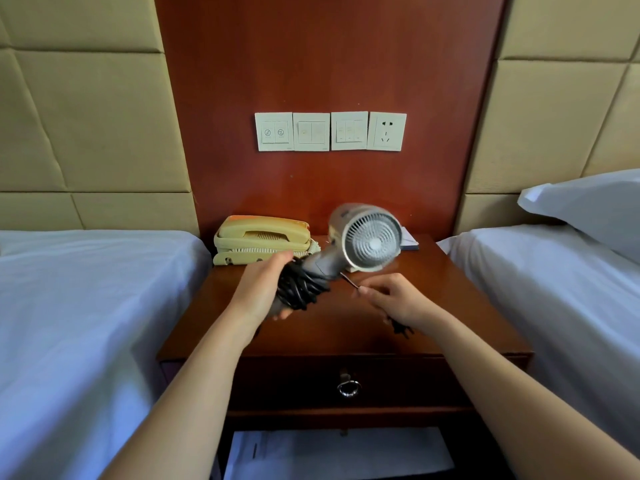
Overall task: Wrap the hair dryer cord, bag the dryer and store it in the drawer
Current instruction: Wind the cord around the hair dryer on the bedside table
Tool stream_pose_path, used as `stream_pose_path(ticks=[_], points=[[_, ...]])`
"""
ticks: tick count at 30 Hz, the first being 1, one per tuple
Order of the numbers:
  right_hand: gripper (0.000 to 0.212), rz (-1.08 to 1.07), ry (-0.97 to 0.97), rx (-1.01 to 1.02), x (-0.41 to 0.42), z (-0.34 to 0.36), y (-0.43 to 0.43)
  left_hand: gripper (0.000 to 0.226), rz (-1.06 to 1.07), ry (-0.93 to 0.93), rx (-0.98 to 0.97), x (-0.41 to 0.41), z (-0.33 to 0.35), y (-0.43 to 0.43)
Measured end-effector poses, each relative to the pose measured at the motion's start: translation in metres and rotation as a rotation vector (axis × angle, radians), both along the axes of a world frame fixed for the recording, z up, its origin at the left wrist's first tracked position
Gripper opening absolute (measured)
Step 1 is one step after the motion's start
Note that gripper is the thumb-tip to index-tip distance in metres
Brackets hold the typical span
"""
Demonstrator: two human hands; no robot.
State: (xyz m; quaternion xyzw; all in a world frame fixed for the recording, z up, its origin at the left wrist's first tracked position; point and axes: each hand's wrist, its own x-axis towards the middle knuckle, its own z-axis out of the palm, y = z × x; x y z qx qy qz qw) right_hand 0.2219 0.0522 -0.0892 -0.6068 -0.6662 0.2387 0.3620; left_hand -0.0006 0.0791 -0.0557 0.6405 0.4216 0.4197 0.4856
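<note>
Item, as I log it: hair dryer (367, 237) held above the nightstand (450, 306), left hand (263, 289) curled round its handle to pin the wound cord (299, 287), right hand (394, 299) pinching the taut tail for another turn, drawer (346, 379) shut below.

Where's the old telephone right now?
Head view: the phone sits at the nightstand's back left, just behind the left hand and left of the dryer.
</note>
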Motion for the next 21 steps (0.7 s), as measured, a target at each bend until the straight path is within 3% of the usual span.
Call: stream_pose_path(ticks=[4,7,12,17,21], points=[[0.024,0.083,-0.221,0.06,-0.018,0.004,-0.002,0.057,0.221,-0.156,-0.18,0.004,0.0,0.011],[0.041,0.139,-0.448,0.059,-0.035,0.01,-0.008,0.066,0.279,-0.29,-0.33,0.004,-0.002,0.021],[0.02,0.204,-0.705,0.117,-0.064,0.016,-0.021,0.068,0.289,-0.46,-0.445,0.001,-0.009,0.029],[0.022,0.181,-0.849,0.224,-0.076,0.028,-0.033,0.061,0.368,-0.327,-0.346,0.006,-0.02,0.03],[0.022,0.143,-0.762,0.277,-0.073,0.033,-0.033,0.038,0.33,-0.207,-0.21,0.014,-0.022,0.022]])
